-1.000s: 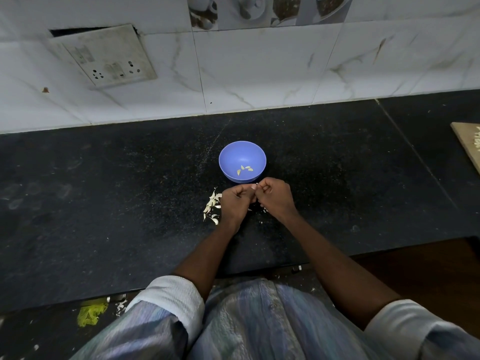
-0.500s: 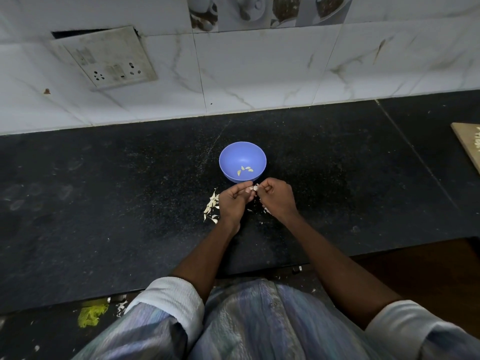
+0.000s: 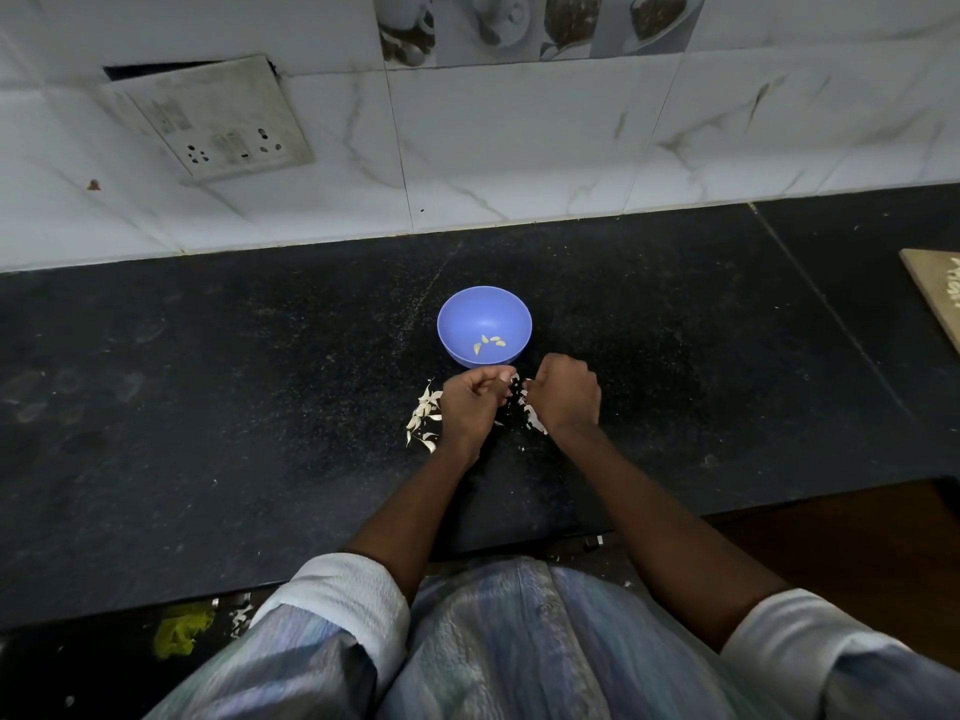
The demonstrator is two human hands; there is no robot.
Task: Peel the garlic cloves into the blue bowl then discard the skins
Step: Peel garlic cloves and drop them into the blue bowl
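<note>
The blue bowl (image 3: 452, 324) stands on the black counter with three peeled garlic cloves (image 3: 488, 343) inside. Just in front of it, my left hand (image 3: 467, 405) pinches a small garlic clove (image 3: 511, 377) at its fingertips. My right hand (image 3: 569, 394) is curled a little to the right and pinches a strip of skin (image 3: 525, 388) off that clove. Loose white skins (image 3: 423, 415) lie in a pile left of my left hand. More skins (image 3: 532, 420) lie between my wrists.
A wooden board (image 3: 935, 298) juts in at the right edge. A tilted socket plate (image 3: 208, 122) hangs on the tiled wall. The counter's front edge (image 3: 156, 600) runs close to my body, with a yellow-green scrap (image 3: 179, 628) below it.
My hands, joined at the fingertips one second ago, have drawn slightly apart, and the right hand has shifted to the right. The bowl has not moved.
</note>
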